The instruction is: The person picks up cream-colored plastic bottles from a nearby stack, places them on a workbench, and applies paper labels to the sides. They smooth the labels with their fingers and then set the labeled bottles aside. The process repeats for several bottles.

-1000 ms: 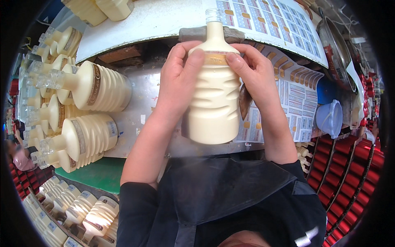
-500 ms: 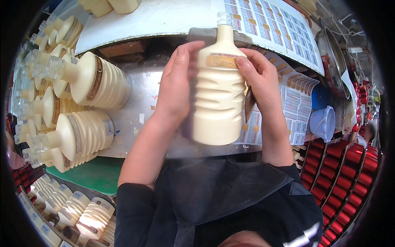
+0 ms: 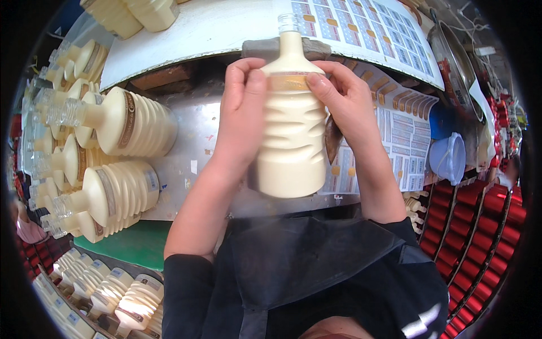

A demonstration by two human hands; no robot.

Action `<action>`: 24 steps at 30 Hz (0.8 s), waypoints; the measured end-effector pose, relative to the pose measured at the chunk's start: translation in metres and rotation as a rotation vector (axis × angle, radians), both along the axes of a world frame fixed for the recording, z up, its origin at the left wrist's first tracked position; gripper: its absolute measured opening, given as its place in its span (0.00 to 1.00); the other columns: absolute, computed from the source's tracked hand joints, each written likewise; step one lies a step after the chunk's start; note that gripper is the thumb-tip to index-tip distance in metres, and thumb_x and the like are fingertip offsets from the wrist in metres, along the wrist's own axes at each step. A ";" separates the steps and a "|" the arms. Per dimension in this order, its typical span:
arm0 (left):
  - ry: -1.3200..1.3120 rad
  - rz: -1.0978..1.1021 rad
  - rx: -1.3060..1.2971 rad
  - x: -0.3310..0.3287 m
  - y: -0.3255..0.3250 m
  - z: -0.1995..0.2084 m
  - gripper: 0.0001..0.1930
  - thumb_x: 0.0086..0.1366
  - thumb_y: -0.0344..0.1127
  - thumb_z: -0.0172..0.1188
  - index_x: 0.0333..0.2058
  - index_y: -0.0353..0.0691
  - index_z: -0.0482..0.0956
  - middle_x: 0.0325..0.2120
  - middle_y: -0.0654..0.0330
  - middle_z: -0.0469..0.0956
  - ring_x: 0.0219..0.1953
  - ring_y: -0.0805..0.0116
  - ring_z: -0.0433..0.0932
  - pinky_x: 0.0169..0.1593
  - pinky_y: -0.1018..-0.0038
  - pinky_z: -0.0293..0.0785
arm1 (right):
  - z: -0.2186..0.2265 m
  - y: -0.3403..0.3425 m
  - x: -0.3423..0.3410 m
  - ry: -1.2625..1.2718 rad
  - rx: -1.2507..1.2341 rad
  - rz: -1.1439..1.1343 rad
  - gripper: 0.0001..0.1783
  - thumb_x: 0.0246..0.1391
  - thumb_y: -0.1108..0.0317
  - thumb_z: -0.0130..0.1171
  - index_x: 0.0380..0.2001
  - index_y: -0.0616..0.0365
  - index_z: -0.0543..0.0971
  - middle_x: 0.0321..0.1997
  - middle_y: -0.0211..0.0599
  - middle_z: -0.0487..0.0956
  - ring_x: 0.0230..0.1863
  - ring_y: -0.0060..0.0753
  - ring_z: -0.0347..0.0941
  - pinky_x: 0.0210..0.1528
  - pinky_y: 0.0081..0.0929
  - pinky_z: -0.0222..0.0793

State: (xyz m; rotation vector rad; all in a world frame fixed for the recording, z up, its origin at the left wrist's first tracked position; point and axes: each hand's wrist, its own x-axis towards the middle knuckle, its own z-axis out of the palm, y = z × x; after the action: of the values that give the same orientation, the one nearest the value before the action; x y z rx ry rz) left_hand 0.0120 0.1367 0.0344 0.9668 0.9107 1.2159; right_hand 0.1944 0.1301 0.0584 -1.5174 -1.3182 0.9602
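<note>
A cream-coloured bottle (image 3: 291, 164) with rippled sides and a clear glass neck lies in front of me, its neck pointing away. Across its shoulder runs a gold-and-brown label (image 3: 288, 82). My right hand (image 3: 345, 101) grips the bottle's right side, thumb pressed at the label's right end. On the other side my left hand (image 3: 240, 121), slightly blurred, is closed against the bottle, with its thumb at the label's left end. Its fingertips are partly hidden. Below the right palm shows part of a dark brown object (image 3: 333, 138) whose kind I cannot make out.
Several similar bottles (image 3: 127, 121) lie stacked at the left, necks outward. Label sheets (image 3: 344, 28) cover part of the white board (image 3: 192, 34), and more sheets (image 3: 403, 135) hang beside my right arm. A pale blue bucket (image 3: 447, 158) and red cylinders (image 3: 480, 226) are at the right.
My left hand has closed in on the bottle, its thumb moving to the label's left end. My right thumb stays at the right end. The whole view has shifted slightly.
</note>
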 end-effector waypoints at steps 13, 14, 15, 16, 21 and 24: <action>0.136 -0.014 0.042 0.004 -0.002 0.009 0.26 0.81 0.56 0.36 0.58 0.38 0.67 0.50 0.57 0.75 0.52 0.71 0.75 0.58 0.71 0.72 | -0.007 0.007 0.032 0.404 -0.122 0.001 0.25 0.72 0.49 0.51 0.48 0.62 0.83 0.32 0.20 0.76 0.30 0.13 0.67 0.34 0.14 0.64; 0.109 0.000 0.040 0.006 -0.002 0.011 0.29 0.80 0.59 0.34 0.59 0.38 0.66 0.51 0.56 0.76 0.53 0.70 0.75 0.59 0.70 0.73 | -0.005 0.008 0.041 0.489 -0.237 -0.091 0.26 0.73 0.50 0.48 0.47 0.62 0.83 0.32 0.20 0.76 0.30 0.14 0.67 0.35 0.15 0.65; 0.085 0.021 0.003 0.008 -0.003 0.013 0.31 0.80 0.61 0.32 0.59 0.38 0.66 0.51 0.55 0.76 0.54 0.69 0.76 0.60 0.70 0.73 | -0.002 0.009 0.045 0.619 -0.255 -0.123 0.21 0.73 0.56 0.50 0.50 0.62 0.82 0.36 0.24 0.80 0.34 0.16 0.74 0.38 0.17 0.70; 0.044 -0.006 0.013 0.009 -0.003 0.016 0.32 0.79 0.63 0.31 0.59 0.39 0.66 0.50 0.57 0.76 0.53 0.70 0.75 0.59 0.71 0.72 | 0.000 0.008 0.047 0.719 -0.209 -0.059 0.19 0.72 0.58 0.51 0.51 0.62 0.81 0.38 0.25 0.81 0.37 0.17 0.75 0.41 0.18 0.72; -0.061 -0.075 -0.049 0.010 -0.003 0.023 0.27 0.81 0.59 0.35 0.59 0.41 0.65 0.48 0.60 0.74 0.50 0.74 0.74 0.56 0.75 0.72 | 0.018 -0.012 0.013 0.377 0.098 0.066 0.18 0.63 0.70 0.62 0.55 0.63 0.78 0.46 0.33 0.84 0.45 0.21 0.80 0.50 0.21 0.77; 0.243 -0.046 -0.001 0.010 -0.001 0.023 0.22 0.82 0.50 0.38 0.60 0.39 0.66 0.49 0.57 0.76 0.51 0.71 0.76 0.57 0.71 0.74 | 0.026 -0.013 -0.007 -0.237 0.514 0.077 0.17 0.54 0.70 0.65 0.47 0.63 0.81 0.43 0.50 0.83 0.41 0.49 0.82 0.46 0.36 0.78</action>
State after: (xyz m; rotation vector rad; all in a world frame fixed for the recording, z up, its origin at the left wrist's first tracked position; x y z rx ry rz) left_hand 0.0223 0.1355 0.0574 1.1454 1.0731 1.0736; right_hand 0.1878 0.1167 0.0845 -1.2079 -1.6492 0.4394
